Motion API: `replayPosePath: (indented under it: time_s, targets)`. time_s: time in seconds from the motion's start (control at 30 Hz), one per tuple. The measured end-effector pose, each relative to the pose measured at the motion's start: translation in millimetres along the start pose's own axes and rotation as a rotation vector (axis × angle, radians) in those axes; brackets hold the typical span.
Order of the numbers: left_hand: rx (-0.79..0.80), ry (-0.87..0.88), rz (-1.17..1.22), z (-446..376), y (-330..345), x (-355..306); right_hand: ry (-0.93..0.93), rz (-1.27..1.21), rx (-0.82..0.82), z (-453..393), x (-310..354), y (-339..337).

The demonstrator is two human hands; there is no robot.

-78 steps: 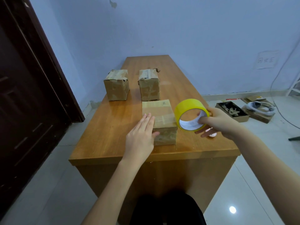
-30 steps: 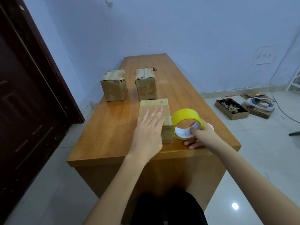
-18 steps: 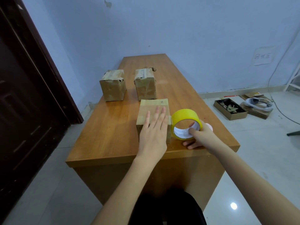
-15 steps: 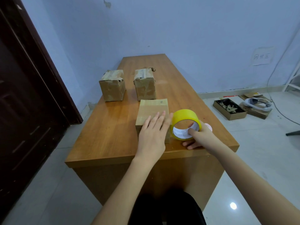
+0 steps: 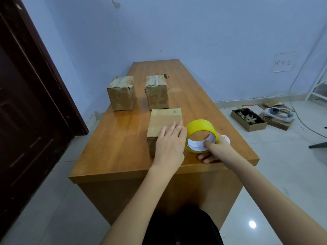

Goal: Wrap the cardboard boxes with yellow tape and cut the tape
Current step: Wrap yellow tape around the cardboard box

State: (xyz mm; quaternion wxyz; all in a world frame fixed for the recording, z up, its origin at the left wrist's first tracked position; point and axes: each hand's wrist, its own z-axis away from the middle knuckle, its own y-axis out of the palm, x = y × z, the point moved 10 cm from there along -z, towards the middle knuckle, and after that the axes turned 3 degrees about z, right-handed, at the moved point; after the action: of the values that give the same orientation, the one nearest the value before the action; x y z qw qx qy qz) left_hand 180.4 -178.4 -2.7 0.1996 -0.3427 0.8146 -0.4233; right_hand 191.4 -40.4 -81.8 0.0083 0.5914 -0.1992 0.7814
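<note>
A cardboard box (image 5: 163,121) lies near the front of the wooden table (image 5: 116,144). My left hand (image 5: 169,145) rests flat on the box's near right part, fingers straight. A roll of yellow tape (image 5: 200,132) stands on edge on the table, right against the box's right side. My right hand (image 5: 215,149) holds the roll, with the thumb hooked inside its white core and fingers behind it. Two more cardboard boxes stand farther back: one on the left (image 5: 121,92), one on the right (image 5: 156,91).
A small pink-white object (image 5: 226,138) peeks out behind my right hand. On the floor to the right are an open box of scraps (image 5: 247,118) and a white device (image 5: 277,115) on cardboard. A dark door (image 5: 26,103) stands at left.
My right hand brought the tape roll down from the air onto the table beside the box. My left hand slid forward and right along the box top toward the roll.
</note>
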Motion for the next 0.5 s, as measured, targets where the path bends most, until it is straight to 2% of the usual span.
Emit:
replayPosePath:
  time_s: [0.23, 0.4, 0.5]
  targets:
    - [0.04, 0.009, 0.086, -2, -4, 5, 0.003, -0.013, 0.011, 4, 2, 0]
    - [-0.081, 0.011, 0.131, 0, -19, 13, 0.022, -0.127, -0.038, 6, 6, -1]
    - [-0.155, -0.026, 0.178, 0, -37, 19, -0.035, -0.265, 0.041, 7, 19, 13]
